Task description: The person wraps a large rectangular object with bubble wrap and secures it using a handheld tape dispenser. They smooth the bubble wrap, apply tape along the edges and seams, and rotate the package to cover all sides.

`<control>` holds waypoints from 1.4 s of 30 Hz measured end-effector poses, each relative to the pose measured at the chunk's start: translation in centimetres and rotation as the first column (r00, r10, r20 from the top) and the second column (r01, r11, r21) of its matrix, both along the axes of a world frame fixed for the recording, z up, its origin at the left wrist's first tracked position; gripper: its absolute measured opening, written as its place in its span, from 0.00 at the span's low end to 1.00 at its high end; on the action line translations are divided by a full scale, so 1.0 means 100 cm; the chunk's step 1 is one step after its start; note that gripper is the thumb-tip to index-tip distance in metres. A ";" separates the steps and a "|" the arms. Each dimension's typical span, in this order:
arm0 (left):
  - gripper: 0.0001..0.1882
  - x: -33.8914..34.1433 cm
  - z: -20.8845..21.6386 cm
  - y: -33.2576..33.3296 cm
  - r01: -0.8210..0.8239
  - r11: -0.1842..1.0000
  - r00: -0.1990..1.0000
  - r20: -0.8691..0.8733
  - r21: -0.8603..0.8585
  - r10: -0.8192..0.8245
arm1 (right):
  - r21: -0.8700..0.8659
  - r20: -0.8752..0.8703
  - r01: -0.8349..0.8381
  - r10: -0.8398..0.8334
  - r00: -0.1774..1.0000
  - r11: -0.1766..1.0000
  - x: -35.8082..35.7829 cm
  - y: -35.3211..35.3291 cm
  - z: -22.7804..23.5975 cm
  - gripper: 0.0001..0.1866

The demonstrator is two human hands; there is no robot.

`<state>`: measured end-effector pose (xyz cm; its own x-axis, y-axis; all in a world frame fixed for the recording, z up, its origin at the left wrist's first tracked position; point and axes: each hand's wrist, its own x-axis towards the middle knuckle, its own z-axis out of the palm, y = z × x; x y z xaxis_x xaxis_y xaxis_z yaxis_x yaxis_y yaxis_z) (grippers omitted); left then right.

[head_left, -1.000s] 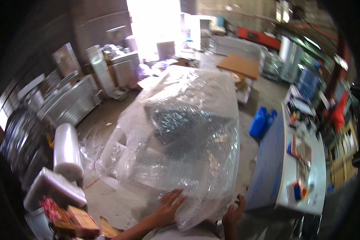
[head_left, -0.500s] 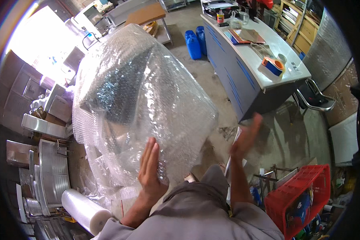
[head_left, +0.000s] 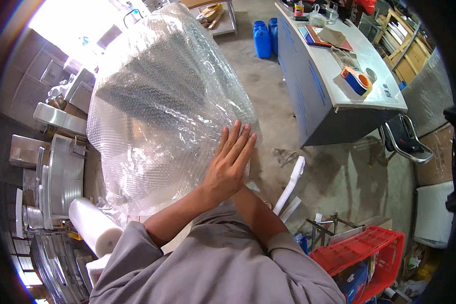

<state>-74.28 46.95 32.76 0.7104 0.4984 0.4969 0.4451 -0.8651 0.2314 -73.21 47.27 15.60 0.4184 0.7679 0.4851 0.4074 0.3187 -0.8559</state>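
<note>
A large, bulky item stands in front of me, draped in clear bubble wrap (head_left: 152, 126), with a dark surface showing through. My left hand (head_left: 227, 169) is at the near right part of the wrap, back of the hand up and fingers stretched out. It appears to lie against the sheet. Crossing beneath it from the right is my right forearm (head_left: 261, 210). My right hand is hidden behind the left one, so its fingers do not show.
A grey desk (head_left: 334, 91) with an orange-and-blue tape roll (head_left: 357, 81) on top stands at the right. Blue jugs (head_left: 262, 40) are on the floor beyond. A red crate (head_left: 359, 258) sits near right, a bubble wrap roll (head_left: 93, 225) near left, and a white strip (head_left: 290, 185) beside me.
Both hands, apart before, have come together and crossed; the right swung left from near the desk, the left moved right. The wrap lies closer over the item, and my view has shifted.
</note>
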 end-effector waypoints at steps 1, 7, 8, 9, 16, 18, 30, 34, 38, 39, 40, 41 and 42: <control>0.31 -0.001 0.001 0.000 0.011 1.000 1.000 0.026 -0.001 -0.011 | 0.015 -0.064 -0.014 0.015 0.998 1.000 0.013 0.002 -0.005 0.34; 0.28 -0.026 0.018 -0.014 -0.063 0.989 0.995 0.085 0.135 0.052 | 0.040 -0.273 -0.148 0.154 0.950 0.988 0.080 -0.026 -0.029 0.29; 0.28 -0.026 0.019 -0.016 -0.058 0.987 0.995 0.087 0.149 0.045 | 0.047 -0.471 -0.250 0.242 0.849 0.967 0.070 -0.023 -0.027 0.28; 0.28 -0.024 0.021 -0.016 -0.050 0.985 0.995 0.089 0.164 0.035 | 0.015 -0.478 -0.272 0.245 0.843 0.962 0.063 -0.023 -0.028 0.27; 0.32 0.010 -0.012 0.007 0.072 0.989 0.996 -0.063 0.131 -0.065 | -0.181 -0.157 -0.255 0.228 0.961 0.950 0.034 -0.023 -0.039 0.24; 0.34 0.011 -0.038 0.015 0.083 0.983 0.992 -0.110 0.164 -0.065 | -0.232 -0.083 -0.268 0.255 0.963 0.935 0.035 -0.023 -0.044 0.23; 0.30 -0.004 -0.122 0.062 0.230 0.947 0.967 -0.061 -0.225 -0.249 | -0.391 -0.586 -0.274 -0.008 0.810 0.878 0.125 -0.047 -0.052 0.23; 0.29 0.003 -0.151 0.052 0.154 0.987 0.983 0.097 0.049 -0.158 | -0.388 -0.745 -0.312 -0.096 0.661 0.867 0.153 0.002 0.037 0.34; 0.36 0.014 -0.168 0.045 0.161 0.981 0.986 -0.035 -0.108 -0.165 | -0.532 -0.453 -0.209 -0.067 0.889 0.820 0.159 0.032 0.037 0.26; 0.34 0.018 -0.164 0.044 0.163 0.978 0.985 -0.035 -0.129 -0.169 | -0.520 -0.458 -0.196 -0.077 0.886 0.831 0.164 0.030 0.027 0.26; 0.31 0.019 -0.164 0.041 0.157 0.976 0.986 -0.034 -0.153 -0.164 | -0.511 -0.464 -0.191 -0.082 0.882 0.838 0.158 0.030 0.032 0.26; 0.31 0.019 -0.174 0.034 0.102 0.980 0.993 0.072 -0.170 -0.091 | -0.499 -0.474 -0.188 -0.085 0.877 0.846 0.151 0.029 0.036 0.26; 0.31 0.022 -0.191 0.026 0.051 0.982 0.984 0.175 -0.182 -0.019 | -0.521 -0.356 -0.207 0.010 0.935 0.828 0.154 0.031 0.033 0.26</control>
